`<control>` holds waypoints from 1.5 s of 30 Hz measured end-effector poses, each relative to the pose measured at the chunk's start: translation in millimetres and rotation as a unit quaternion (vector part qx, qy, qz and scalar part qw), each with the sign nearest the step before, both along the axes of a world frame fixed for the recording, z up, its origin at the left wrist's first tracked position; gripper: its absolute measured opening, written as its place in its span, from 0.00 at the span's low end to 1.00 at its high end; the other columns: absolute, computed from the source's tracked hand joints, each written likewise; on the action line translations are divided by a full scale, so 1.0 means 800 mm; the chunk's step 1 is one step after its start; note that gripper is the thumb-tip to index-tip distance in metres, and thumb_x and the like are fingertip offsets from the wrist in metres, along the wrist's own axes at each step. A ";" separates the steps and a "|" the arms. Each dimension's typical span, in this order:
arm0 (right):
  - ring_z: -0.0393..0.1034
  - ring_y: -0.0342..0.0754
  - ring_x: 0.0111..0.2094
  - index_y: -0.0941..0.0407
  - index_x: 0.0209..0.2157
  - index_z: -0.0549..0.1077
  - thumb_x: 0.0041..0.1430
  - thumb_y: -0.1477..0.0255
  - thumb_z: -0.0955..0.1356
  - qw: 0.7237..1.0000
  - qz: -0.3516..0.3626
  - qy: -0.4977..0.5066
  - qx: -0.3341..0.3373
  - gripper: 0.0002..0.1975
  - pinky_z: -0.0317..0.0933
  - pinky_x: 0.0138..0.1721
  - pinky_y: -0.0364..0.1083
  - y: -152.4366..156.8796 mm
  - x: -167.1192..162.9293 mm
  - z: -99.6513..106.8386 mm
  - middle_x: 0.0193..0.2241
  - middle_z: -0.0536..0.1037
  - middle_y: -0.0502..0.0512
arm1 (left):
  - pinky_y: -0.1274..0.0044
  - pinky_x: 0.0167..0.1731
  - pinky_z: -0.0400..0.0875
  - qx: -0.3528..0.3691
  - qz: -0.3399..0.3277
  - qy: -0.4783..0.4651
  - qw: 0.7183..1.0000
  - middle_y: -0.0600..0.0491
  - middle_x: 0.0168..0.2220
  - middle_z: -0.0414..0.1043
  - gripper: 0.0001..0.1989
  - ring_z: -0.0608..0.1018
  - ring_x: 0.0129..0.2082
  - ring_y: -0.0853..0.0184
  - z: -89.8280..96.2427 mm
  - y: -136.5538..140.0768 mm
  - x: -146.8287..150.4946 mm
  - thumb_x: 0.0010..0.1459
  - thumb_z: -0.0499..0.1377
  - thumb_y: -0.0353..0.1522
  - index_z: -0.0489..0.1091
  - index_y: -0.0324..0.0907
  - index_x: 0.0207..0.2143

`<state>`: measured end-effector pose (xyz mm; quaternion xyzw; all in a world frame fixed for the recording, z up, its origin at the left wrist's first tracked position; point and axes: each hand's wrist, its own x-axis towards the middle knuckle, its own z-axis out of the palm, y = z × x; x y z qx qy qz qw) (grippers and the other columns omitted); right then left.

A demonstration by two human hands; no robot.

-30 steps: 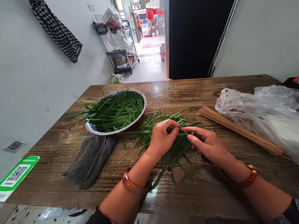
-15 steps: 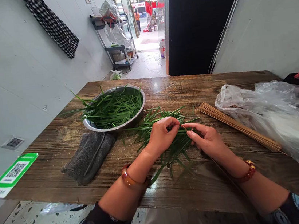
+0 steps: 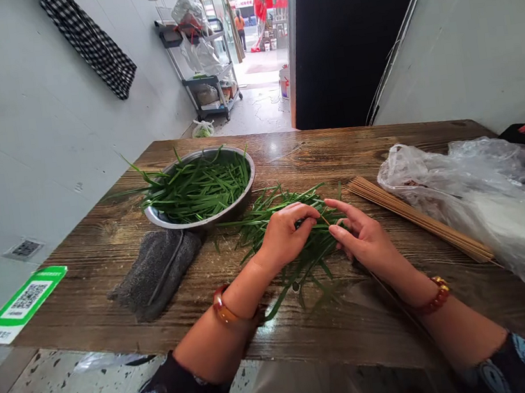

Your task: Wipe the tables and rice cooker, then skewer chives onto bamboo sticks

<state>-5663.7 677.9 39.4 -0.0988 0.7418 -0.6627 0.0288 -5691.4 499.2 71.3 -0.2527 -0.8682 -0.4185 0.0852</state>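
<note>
Long green chives lie in a loose pile on the table, beneath and around both hands. Over the pile, my left hand is closed in a pinch; what is between its fingertips is too small to tell. My right hand grips a thin wooden skewer between thumb and fingers, its forefinger lifted off. The skewer's tip points at my left fingertips, and its shaft runs back under my right palm and wrist.
Behind to the left stands a metal bowl heaped with chives, by a grey cloth. On the right lie a bundle of skewers and clear plastic bags. A payment code card is at the table's left edge.
My right forefinger has lifted and spread away from the skewer, and a little more of the tip shows between the hands. My left hand has barely shifted.
</note>
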 end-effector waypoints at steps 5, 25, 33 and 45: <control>0.62 0.40 0.18 0.56 0.51 0.70 0.59 0.62 0.67 1.000 -0.014 0.008 0.007 0.20 0.56 0.20 0.40 0.003 -0.002 -0.002 0.20 0.67 0.43 | 0.76 0.37 0.69 -0.018 -0.061 -0.010 0.998 0.52 0.33 0.76 0.10 0.76 0.34 0.68 0.003 0.001 0.005 0.59 0.56 0.25 0.76 0.43 0.34; 0.63 0.40 0.19 0.56 0.37 0.70 0.57 0.61 0.69 1.000 -0.008 0.004 0.000 0.13 0.55 0.19 0.40 0.004 -0.003 -0.008 0.21 0.68 0.45 | 0.70 0.42 0.68 -0.176 0.014 0.034 0.984 0.50 0.36 0.70 0.05 0.73 0.40 0.62 -0.001 -0.014 -0.007 0.51 0.66 0.29 0.75 0.42 0.33; 0.64 0.40 0.21 0.56 0.37 0.70 0.58 0.61 0.69 1.000 -0.001 0.006 0.008 0.12 0.55 0.18 0.40 0.003 -0.002 -0.008 0.22 0.68 0.46 | 0.70 0.43 0.68 -0.191 0.051 0.057 0.979 0.50 0.37 0.71 0.04 0.73 0.40 0.62 -0.008 -0.010 -0.005 0.55 0.60 0.26 0.74 0.42 0.33; 0.65 0.40 0.20 0.55 0.37 0.70 0.58 0.61 0.68 1.000 -0.001 0.004 0.003 0.12 0.54 0.18 0.39 0.003 -0.002 -0.008 0.22 0.68 0.45 | 0.71 0.45 0.66 -0.039 0.143 0.072 0.986 0.54 0.33 0.74 0.05 0.73 0.39 0.65 0.006 -0.011 -0.007 0.53 0.58 0.23 0.68 0.42 0.28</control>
